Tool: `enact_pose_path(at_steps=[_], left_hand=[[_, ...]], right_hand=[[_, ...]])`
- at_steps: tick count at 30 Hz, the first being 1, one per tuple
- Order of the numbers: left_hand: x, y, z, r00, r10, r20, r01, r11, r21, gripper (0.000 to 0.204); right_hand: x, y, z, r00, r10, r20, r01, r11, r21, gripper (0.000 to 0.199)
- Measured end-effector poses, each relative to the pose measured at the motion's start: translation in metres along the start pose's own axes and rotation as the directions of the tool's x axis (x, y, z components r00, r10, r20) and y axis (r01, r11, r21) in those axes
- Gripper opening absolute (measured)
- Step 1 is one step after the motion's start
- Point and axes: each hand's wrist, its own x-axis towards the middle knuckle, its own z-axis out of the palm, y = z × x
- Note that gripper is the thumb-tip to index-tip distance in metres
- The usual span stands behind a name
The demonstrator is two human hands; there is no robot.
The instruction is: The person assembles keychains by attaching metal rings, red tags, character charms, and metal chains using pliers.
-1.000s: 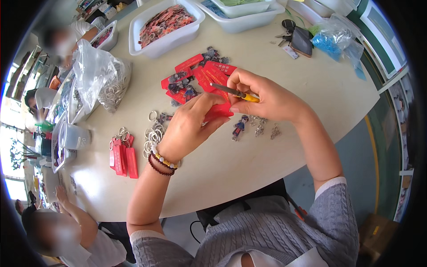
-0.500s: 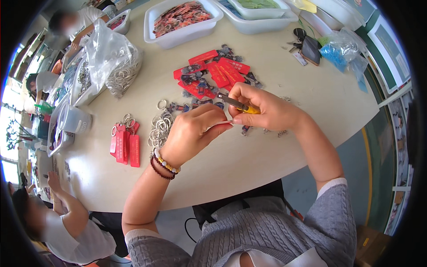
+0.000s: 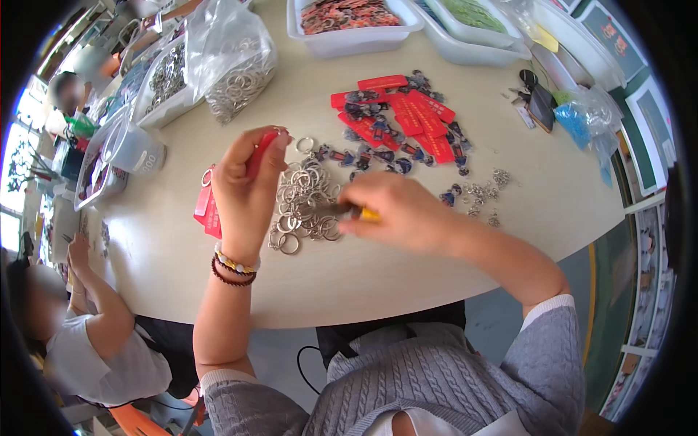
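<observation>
My left hand [image 3: 247, 185] is raised and pinches a red tag [image 3: 259, 155] between thumb and fingers; whatever hangs from it is hidden. In my right hand [image 3: 400, 207], smeared by motion, is a pair of pliers [image 3: 334, 208] with yellow handles, its jaws over the pile of metal key rings [image 3: 294, 185]. Partly behind my left wrist lie several red tags with rings [image 3: 209, 211]. Beyond my hands sit a heap of red tags [image 3: 418, 116] and small printed figure charms [image 3: 380, 128]. Small metal connectors [image 3: 480, 192] lie to the right.
A clear bag of rings [image 3: 236, 80] stands at the far left by a white bin of metal parts [image 3: 166, 83]. White tubs [image 3: 352, 42] of charms line the back. Keys with a dark case [image 3: 539, 107] and a blue plastic bag [image 3: 574, 125] lie far right. A co-worker [image 3: 94, 334] sits at left.
My hands have parted. The left has risen and moved left with the red tag, while the right has lowered the pliers to the rings. The whole view has shifted.
</observation>
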Motion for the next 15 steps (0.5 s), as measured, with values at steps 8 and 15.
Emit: enact_pose_path(at_steps=[8, 15], left_hand=[[-0.01, -0.026, -0.004, 0.999, -0.003, 0.045, 0.003, 1.0, 0.01, 0.014], [-0.022, -0.014, 0.001, 0.992, -0.028, 0.126, 0.023, 0.999, 0.044, 0.011]], right_hand=[[-0.001, 0.006, 0.037, 0.967, -0.197, 0.159, 0.253, 0.782, -0.569, 0.023], [-0.011, -0.009, -0.002, 0.961, 0.258, 0.097, -0.266, 0.961, 0.078, 0.018]])
